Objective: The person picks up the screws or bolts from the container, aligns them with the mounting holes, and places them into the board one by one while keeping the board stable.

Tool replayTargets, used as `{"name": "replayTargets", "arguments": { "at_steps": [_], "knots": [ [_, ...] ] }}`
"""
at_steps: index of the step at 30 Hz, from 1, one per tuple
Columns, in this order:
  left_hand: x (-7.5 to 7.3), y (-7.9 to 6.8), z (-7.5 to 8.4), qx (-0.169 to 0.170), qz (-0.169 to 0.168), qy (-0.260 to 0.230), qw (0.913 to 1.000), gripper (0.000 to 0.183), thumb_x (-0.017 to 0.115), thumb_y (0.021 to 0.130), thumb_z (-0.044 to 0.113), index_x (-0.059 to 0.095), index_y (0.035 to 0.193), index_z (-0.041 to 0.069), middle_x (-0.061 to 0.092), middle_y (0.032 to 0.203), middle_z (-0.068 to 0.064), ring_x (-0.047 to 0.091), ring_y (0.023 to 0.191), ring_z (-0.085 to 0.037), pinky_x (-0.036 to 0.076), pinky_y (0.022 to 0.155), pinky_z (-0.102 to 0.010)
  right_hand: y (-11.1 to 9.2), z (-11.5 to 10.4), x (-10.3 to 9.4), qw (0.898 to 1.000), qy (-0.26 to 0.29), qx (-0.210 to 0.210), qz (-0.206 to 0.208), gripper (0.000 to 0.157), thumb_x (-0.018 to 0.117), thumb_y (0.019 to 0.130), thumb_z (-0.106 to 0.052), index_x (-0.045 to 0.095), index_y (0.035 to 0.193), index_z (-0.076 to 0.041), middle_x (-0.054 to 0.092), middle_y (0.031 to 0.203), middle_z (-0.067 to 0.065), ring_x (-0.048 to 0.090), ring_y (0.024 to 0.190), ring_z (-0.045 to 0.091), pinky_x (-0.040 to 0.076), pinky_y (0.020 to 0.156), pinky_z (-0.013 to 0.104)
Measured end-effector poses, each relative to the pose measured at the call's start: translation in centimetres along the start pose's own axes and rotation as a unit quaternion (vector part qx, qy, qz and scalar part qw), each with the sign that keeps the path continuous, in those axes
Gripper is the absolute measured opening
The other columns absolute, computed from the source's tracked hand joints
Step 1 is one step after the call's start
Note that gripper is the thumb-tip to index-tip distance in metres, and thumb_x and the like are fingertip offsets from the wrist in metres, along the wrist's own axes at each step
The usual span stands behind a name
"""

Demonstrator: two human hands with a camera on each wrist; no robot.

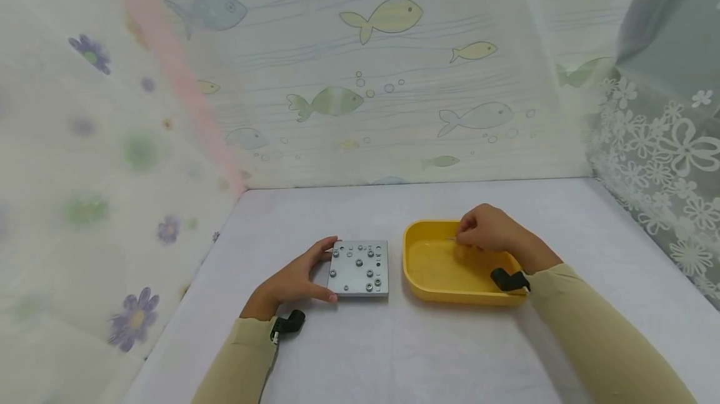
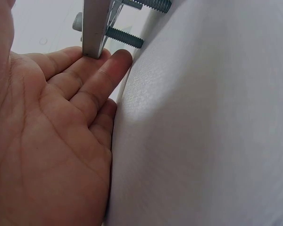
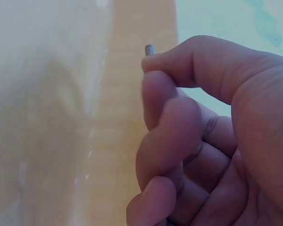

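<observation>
A square silver metal plate point(image 1: 362, 276) with several socket-head screws set in its top face is left of centre in the head view. My left hand point(image 1: 304, 276) holds its left side, thumb at the front corner and fingers at the back corner. Threaded screw shanks point(image 2: 125, 37) stick out of the plate's underside in the left wrist view, beside the fingertips. Over the yellow tray point(image 1: 439, 294), my right hand point(image 1: 489, 232) pinches a small screw point(image 3: 149, 49) between thumb and index finger. Only the screw's threaded end shows; its other end is hidden by the fingertips.
The tray stands right of the plate on a white-covered table point(image 1: 337, 354). Curtains printed with fish point(image 1: 388, 16) and flowers point(image 1: 135, 316) hang behind and at the left. A lace-patterned sheer curtain point(image 1: 675, 160) is at the right. A black wrist camera point(image 1: 289, 321) sits at the left cuff.
</observation>
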State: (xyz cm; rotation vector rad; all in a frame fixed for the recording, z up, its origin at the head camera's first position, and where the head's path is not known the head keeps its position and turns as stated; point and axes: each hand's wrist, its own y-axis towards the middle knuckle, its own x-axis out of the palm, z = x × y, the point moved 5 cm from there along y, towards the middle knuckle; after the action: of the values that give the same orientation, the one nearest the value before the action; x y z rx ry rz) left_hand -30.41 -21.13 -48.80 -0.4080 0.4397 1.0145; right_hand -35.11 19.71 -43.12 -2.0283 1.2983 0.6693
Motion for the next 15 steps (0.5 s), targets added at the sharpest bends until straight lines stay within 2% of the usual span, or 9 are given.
{"name": "replayTargets", "arguments": {
  "at_steps": [8,15],
  "knots": [
    [0.0,0.0,0.0,0.001,0.000,-0.002,1.0000,0.126,0.100,0.065,0.033,0.023,0.165,0.031,0.048,0.157,0.005,0.034,0.153,-0.022,0.006,0.127,-0.062,-0.1,-1.9,-0.1,0.999,0.007,-0.039,0.034,0.017,0.075,0.092,-0.025,0.076,0.099,-0.010,0.067,0.086,0.004,0.055,0.079,0.020,0.046,0.068,0.030],
    [0.0,0.1,-0.1,0.008,0.000,-0.002,1.0000,0.128,0.100,0.063,0.035,0.023,0.165,0.031,0.049,0.155,0.006,0.033,0.153,-0.020,0.006,0.127,-0.061,0.0,-3.3,0.1,0.996,0.023,-0.063,0.064,0.016,0.073,0.093,-0.026,0.075,0.099,-0.011,0.057,0.073,0.002,0.052,0.071,0.020,0.043,0.061,0.027]
  ]
}}
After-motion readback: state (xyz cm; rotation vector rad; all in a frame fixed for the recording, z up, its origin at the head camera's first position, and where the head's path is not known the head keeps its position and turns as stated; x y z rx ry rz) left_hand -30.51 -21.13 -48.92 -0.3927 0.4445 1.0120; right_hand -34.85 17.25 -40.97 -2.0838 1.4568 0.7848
